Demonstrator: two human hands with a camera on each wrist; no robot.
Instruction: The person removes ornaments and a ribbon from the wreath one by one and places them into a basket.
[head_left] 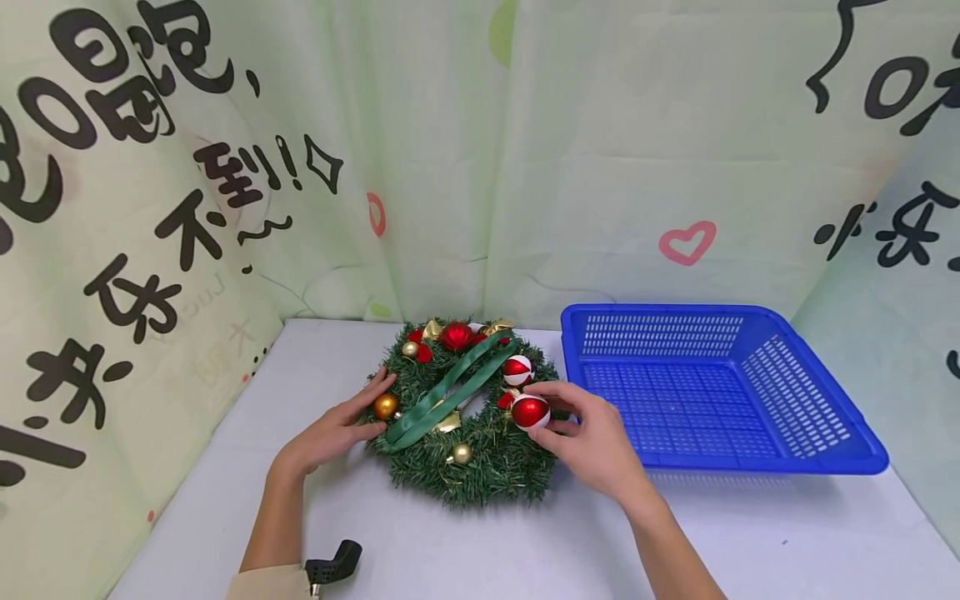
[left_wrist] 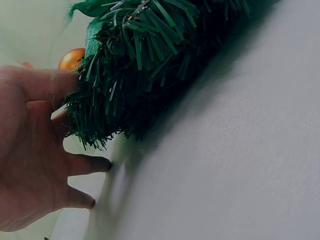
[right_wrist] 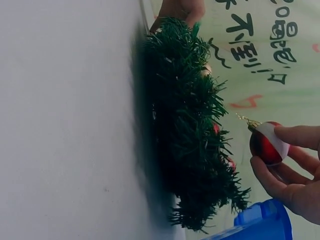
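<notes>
A green wreath [head_left: 487, 475] lies on the white table, dressed with red, gold and red-and-white ornaments and a green ribbon [head_left: 408, 430] across its middle. My right hand [head_left: 592, 437] pinches a red-and-white ball ornament [head_left: 529, 412] between thumb and fingers over the wreath's right side. In the right wrist view, that ball [right_wrist: 269, 144] is apart from the branches, its gold cap and loop pointing toward the wreath. At the left edge, my left hand [head_left: 330, 433] touches the branches with fingers spread, beside an orange-gold ball [head_left: 386, 406].
To the right of the wreath stands a blue plastic basket [head_left: 697, 417] with slotted walls. A black object [head_left: 333, 564] shows by the left sleeve at the front. Pale printed curtains [head_left: 600, 167] hang behind and at both sides of the table.
</notes>
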